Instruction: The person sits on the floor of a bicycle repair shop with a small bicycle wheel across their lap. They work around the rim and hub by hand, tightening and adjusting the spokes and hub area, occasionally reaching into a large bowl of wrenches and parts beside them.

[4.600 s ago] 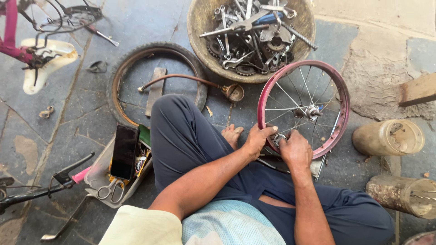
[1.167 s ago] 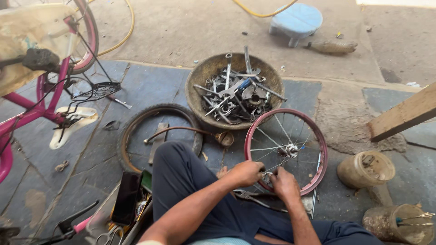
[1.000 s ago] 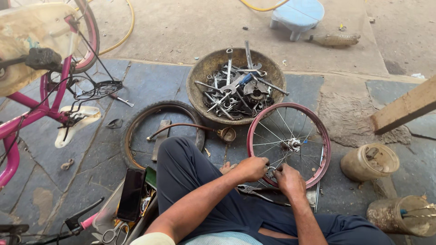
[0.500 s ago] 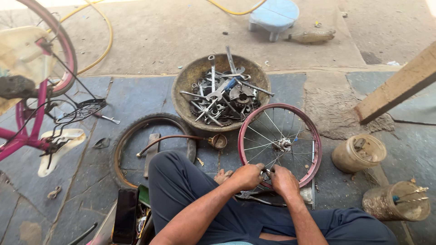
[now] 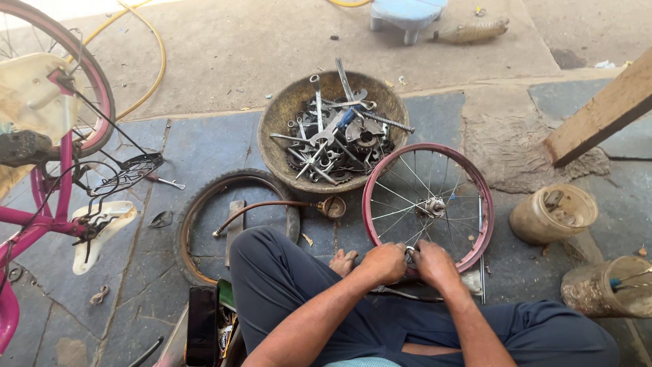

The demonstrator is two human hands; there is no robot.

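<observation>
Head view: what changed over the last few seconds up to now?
The camera tilted up, bringing more floor and a blue stool into view. Both hands, left and right, stayed at the near edge of the red rim, closing together on a small metal part. The tool bowl, tyre and jars did not move.
</observation>
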